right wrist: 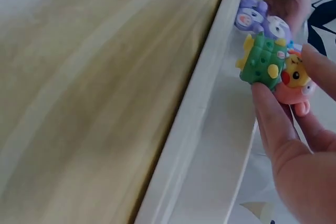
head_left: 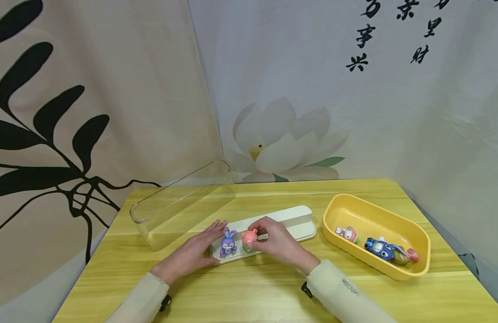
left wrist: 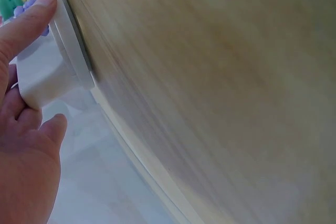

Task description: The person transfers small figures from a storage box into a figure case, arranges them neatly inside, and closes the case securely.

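My right hand (head_left: 279, 241) pinches a small figurine (head_left: 249, 238) with a pink-orange head and a green body. It holds this figurine over the white display base (right wrist: 202, 145), close beside a purple rabbit figurine (head_left: 228, 244) that stands at the base's left end. In the right wrist view, the figurine's yellow face with a red cheek shows between thumb and fingers. My left hand (head_left: 190, 255) grips the left end of the base. Its thumb lies on the front edge and its other fingers reach round behind, as the left wrist view shows.
A yellow bin (head_left: 378, 210) to the right holds several figurines, among them a blue one (head_left: 381, 249) and a pink-and-white one (head_left: 347, 234). Behind my left hand, a clear plastic cover (head_left: 184, 211) stands on the wooden table (head_left: 240, 296). Printed curtains hang behind the table.
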Demonstrator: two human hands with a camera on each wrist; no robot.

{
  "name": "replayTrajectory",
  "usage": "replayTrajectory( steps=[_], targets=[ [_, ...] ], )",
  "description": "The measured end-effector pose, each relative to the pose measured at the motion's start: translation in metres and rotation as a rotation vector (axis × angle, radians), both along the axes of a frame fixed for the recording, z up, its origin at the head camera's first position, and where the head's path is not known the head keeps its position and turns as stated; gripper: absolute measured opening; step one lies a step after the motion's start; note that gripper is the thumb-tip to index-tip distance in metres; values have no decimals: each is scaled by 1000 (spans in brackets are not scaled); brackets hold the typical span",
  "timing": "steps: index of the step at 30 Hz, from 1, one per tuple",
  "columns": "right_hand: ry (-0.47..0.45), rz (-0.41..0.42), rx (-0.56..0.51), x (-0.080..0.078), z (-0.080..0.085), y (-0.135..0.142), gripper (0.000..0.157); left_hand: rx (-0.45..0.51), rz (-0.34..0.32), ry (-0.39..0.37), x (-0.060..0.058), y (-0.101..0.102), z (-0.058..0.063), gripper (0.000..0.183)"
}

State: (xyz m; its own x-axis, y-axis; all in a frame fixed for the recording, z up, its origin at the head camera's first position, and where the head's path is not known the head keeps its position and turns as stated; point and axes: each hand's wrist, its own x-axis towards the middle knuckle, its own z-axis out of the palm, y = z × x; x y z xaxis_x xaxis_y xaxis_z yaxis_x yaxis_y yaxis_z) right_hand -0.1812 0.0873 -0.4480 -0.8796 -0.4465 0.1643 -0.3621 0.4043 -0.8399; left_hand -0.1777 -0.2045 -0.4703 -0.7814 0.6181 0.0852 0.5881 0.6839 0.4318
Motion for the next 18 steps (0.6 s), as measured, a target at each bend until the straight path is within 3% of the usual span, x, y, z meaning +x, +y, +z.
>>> replayTrajectory(
  steps=[18],
  targets=[
    [59, -2, 54, -3, -11, -13, 35, 0, -4, 2, 0, 0, 0, 88]
  ],
)
